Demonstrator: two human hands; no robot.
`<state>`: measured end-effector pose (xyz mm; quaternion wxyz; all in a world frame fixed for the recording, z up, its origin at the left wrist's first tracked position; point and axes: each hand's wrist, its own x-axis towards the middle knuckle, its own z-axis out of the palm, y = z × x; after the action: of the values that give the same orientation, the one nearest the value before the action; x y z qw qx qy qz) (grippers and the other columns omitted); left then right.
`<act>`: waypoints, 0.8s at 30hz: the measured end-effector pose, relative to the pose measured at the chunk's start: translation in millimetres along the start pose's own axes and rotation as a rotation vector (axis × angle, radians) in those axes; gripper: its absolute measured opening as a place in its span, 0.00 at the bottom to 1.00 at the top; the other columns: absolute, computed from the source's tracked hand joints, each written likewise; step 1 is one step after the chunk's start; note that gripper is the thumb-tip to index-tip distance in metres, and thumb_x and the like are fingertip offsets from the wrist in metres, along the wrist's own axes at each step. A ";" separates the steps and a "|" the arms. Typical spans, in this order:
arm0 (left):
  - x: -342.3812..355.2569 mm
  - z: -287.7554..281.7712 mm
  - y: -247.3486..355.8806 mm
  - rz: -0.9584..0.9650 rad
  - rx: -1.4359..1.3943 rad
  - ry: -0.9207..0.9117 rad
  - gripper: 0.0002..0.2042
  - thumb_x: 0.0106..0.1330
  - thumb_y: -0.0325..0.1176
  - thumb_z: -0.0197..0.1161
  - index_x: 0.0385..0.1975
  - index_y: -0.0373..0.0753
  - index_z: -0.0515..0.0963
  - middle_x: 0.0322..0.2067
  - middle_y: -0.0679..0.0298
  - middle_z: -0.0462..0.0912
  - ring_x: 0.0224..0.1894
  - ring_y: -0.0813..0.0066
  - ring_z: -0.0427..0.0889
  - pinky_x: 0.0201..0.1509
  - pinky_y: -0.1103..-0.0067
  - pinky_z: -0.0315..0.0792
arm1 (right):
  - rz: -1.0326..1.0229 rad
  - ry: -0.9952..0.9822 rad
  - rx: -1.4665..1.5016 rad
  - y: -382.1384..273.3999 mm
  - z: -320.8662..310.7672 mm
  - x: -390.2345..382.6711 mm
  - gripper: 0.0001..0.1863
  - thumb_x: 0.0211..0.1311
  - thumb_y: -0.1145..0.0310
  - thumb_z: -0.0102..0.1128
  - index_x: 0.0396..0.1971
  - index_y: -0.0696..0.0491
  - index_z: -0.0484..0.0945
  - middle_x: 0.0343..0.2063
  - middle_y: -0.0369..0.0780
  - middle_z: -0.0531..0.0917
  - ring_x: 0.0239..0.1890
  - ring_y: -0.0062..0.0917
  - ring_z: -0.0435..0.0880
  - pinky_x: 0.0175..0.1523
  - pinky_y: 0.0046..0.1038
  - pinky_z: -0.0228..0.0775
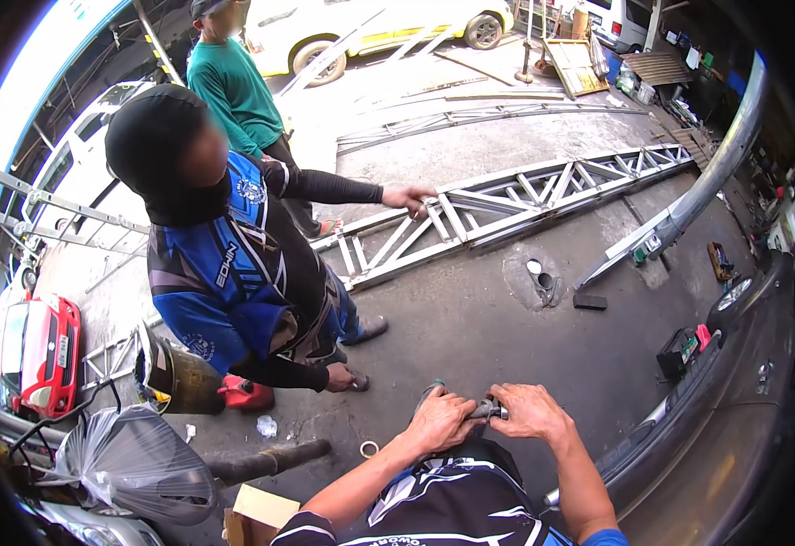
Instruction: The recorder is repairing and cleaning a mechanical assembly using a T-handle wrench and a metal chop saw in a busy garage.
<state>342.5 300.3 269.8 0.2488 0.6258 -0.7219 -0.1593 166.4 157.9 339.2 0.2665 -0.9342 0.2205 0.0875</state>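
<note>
A grey, stained concrete floor (452,328) runs beneath an open-sided yard, daylight glaring in from the far edge. At the clock's centre, the left grip (445,423) is curled closed around a dark grey hand tool (486,412) at the wearer's waist. The right grip (532,414) is bent in from three o'clock, its thumb and fingers pinched nearly closed on the tool's right end. The left fingers cover much of the tool; it may be an angle grinder, but the view is too small to settle that.

The step in hand looks like two-handed handling of that tool, and the next move seems to call for a steady left hold while the right fingers manage the end.

At twelve o'clock from the hands, a welded steel truss (506,226) lies across the floor. A hooded co-worker (224,237) stands at ten o'clock, one arm stretched to the truss. Farther off, at eleven, is a person in a teal shirt (233,96). A red jerrycan (247,393) sits at nine, a dark car (707,428) at three.
</note>
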 end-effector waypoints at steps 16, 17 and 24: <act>19.1 2.1 35.4 0.022 0.055 -0.042 0.14 0.64 0.41 0.68 0.24 0.39 0.76 0.22 0.55 0.82 0.30 0.54 0.82 0.45 0.63 0.68 | 0.140 0.047 0.157 34.6 27.6 -70.2 0.40 0.59 0.40 0.65 0.63 0.53 0.71 0.50 0.49 0.80 0.51 0.49 0.84 0.55 0.47 0.77; 20.3 6.1 31.5 0.042 0.021 0.006 0.13 0.63 0.39 0.68 0.24 0.38 0.75 0.22 0.54 0.82 0.31 0.53 0.82 0.45 0.62 0.68 | 0.129 0.114 0.162 35.6 32.0 -72.7 0.38 0.59 0.43 0.65 0.61 0.54 0.73 0.50 0.49 0.80 0.49 0.49 0.84 0.54 0.47 0.78; 36.1 -4.4 16.1 -0.427 -0.384 0.414 0.09 0.68 0.32 0.64 0.33 0.31 0.76 0.24 0.49 0.82 0.27 0.48 0.80 0.36 0.64 0.72 | 0.361 0.252 0.271 84.8 98.4 -83.7 0.33 0.55 0.44 0.64 0.52 0.55 0.80 0.46 0.50 0.85 0.50 0.48 0.85 0.54 0.48 0.78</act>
<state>328.4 267.8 287.9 0.4640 0.7236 -0.4658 -0.2102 48.7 176.7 240.9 0.3397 -0.8390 0.4249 -0.0139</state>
